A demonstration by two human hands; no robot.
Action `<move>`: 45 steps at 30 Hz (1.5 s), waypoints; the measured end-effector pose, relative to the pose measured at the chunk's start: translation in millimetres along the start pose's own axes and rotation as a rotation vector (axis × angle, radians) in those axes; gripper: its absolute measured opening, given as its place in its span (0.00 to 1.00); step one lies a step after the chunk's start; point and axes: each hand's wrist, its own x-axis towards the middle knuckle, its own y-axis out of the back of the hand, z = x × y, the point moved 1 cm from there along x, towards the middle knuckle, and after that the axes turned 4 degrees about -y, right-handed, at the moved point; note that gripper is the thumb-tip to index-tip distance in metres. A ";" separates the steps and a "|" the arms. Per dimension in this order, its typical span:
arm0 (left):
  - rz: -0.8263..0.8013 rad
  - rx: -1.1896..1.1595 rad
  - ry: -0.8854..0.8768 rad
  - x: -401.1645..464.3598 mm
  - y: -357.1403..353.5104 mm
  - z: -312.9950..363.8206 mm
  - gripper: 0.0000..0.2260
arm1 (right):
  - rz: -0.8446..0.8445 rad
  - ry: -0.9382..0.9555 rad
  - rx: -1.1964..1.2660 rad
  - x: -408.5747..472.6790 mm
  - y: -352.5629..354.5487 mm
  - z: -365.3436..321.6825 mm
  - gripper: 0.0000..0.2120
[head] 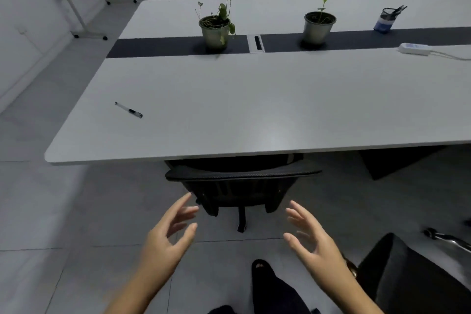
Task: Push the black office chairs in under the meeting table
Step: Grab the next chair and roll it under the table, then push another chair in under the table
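Both my hands, left (167,234) and right (309,234), grip open, empty, just short of black office chair (242,181) tucked under desk (229,115). Chair likely rolls easily; push at stiff backrest top.

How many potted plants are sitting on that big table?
2. Both stand on the table's dark centre strip: one potted plant left of the cable slot, the other potted plant right of it. None looks hidden.

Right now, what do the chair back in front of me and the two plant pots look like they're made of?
Chair back: looks like black mesh fabric on a plastic frame, matte, with a woven texture along its top edge. Left pot and right pot: possibly brushed metal or metallic-coated plastic, given their dull grey sheen; the picture can't settle which.
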 end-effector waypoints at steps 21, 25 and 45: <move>-0.552 -0.023 -0.172 -167.6 -112.3 33.1 0.27 | 0.782 -0.254 0.349 -306.0 19.3 90.7 0.25; -0.638 -0.057 -0.206 -225.6 -177.1 57.8 0.25 | 0.866 -0.267 0.375 -382.4 53.7 122.1 0.25; -0.793 0.302 -0.711 -293.4 -389.3 138.2 0.22 | 0.978 -0.289 -0.021 -490.2 237.9 222.1 0.25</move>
